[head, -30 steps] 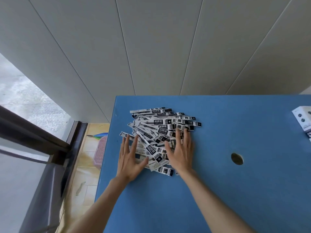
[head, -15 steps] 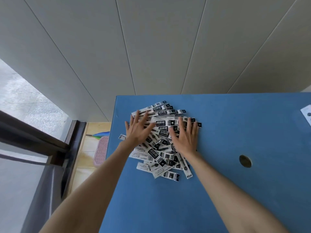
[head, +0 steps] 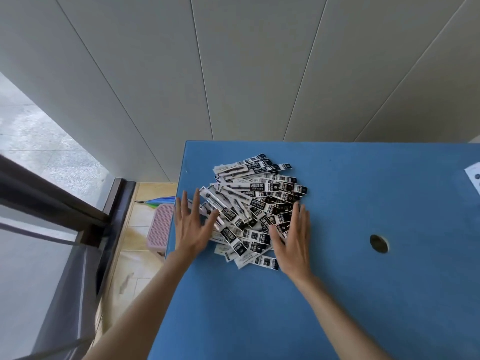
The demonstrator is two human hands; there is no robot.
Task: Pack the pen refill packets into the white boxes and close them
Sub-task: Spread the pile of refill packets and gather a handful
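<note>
Head view: both grips flat, fingers spread, left hand [head: 192,227] & right hand [head: 293,237] flanking packets [head: 257,203] heaped on counter [head: 337,294]. Step prob. gathering pile; next needs squaring a bunch, fetching box [head: 474,175].

The desk [head: 337,294] has a matt blue top, smooth and even; the pen refill packets [head: 257,201] look like glossy clear plastic with printed black-and-white paper labels; the wall panels [head: 246,68] at the top of the frame are smooth, matt grey; the stool [head: 161,227] at centre left is pink perforated plastic; the floor [head: 135,258] below it looks like pale wood.
</note>
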